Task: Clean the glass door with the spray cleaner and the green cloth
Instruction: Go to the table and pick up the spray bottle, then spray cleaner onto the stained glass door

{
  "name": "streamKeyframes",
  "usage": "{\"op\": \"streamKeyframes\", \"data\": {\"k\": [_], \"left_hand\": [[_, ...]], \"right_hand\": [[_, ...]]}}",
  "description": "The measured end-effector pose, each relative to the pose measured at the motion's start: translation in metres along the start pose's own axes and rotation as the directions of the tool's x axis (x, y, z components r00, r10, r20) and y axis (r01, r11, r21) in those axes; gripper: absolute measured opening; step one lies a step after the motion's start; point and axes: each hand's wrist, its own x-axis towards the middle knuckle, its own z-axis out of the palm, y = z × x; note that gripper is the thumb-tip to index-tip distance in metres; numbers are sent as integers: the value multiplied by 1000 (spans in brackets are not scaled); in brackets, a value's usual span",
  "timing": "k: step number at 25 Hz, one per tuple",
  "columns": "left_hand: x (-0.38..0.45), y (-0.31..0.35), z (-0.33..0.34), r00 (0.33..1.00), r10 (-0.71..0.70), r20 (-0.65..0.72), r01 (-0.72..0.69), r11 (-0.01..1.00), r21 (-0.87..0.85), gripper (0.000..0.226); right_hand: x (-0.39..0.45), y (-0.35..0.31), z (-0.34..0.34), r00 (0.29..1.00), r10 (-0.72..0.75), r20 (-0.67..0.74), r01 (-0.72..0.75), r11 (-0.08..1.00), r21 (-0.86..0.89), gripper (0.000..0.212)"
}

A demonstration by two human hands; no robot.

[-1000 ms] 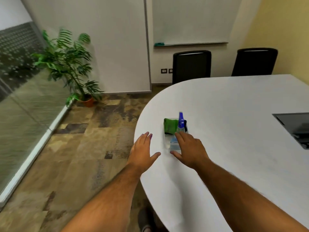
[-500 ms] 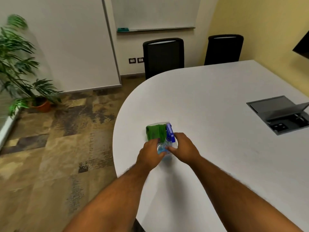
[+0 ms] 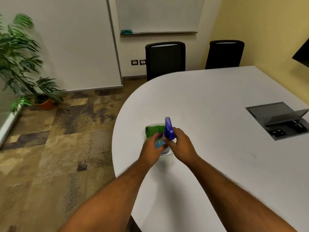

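Note:
A spray cleaner bottle [image 3: 168,129] with a blue trigger head and pale blue body stands near the left edge of the white table [image 3: 209,101]. My left hand [image 3: 151,149] wraps the bottle's body from the left. My right hand [image 3: 179,144] grips its neck just under the trigger head. A folded green cloth [image 3: 153,130] lies right behind the bottle, partly hidden by my left fingers and the trigger head. Only the glass wall's white bottom rail [image 3: 7,124] shows at the far left.
Two black chairs [image 3: 165,59] [image 3: 224,54] stand at the table's far end. An open cable box [image 3: 279,119] sits in the tabletop at right. A potted plant [image 3: 25,64] stands on the patterned floor at the left. A whiteboard [image 3: 158,14] hangs on the back wall.
Both hands went from hovering flat near the bottle to closing on it. The bottle now sits slightly higher and tilted. The view swung right, away from the glass wall.

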Motion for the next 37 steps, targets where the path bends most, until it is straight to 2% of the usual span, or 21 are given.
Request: {"op": "streamKeyframes", "data": {"k": [2,7,10,13,16,21,24,27,28,32,34,37], "left_hand": [[-25,18,-11,998,22,-56,-23,1000,-10,47],[-118,49,-44,948,81,-307,-83,997,4,30],[-191,49,-66,845,35,-533,-84,994,-67,34],[-266,44,-98,764,8,-646,-56,997,-54,41],[-352,29,-140,653,42,-756,-20,999,38,42],[-494,0,-192,470,-4,-882,98,994,48,39],[-596,-11,-213,388,-49,-920,94,995,-13,41],[-704,-30,-233,232,-120,-965,74,992,-106,48],[-738,-37,-238,182,-134,-974,67,990,-124,49],[-884,-65,-267,38,-165,-986,-25,986,-166,26],[-955,-78,-282,-21,-146,-989,-38,989,-145,31],[-1037,-92,-302,-143,-109,-984,17,994,-112,30]], "right_hand": [[-18,-18,-10,996,-91,-6,91,994,53,27],[-66,-80,-10,973,-222,66,202,953,225,48],[-110,-126,9,898,-416,147,357,881,310,50],[-165,-175,40,803,-551,227,418,793,444,41],[-230,-229,77,736,-627,256,413,715,564,14],[-341,-298,141,627,-696,350,339,649,681,34],[-430,-338,187,543,-715,440,239,634,735,30],[-532,-373,232,412,-725,551,94,636,766,24],[-564,-383,245,389,-730,562,67,631,773,22],[-708,-426,306,363,-753,548,49,603,796,27],[-777,-450,331,328,-769,549,29,589,808,30],[-860,-485,358,263,-797,544,14,567,824,28]]}}
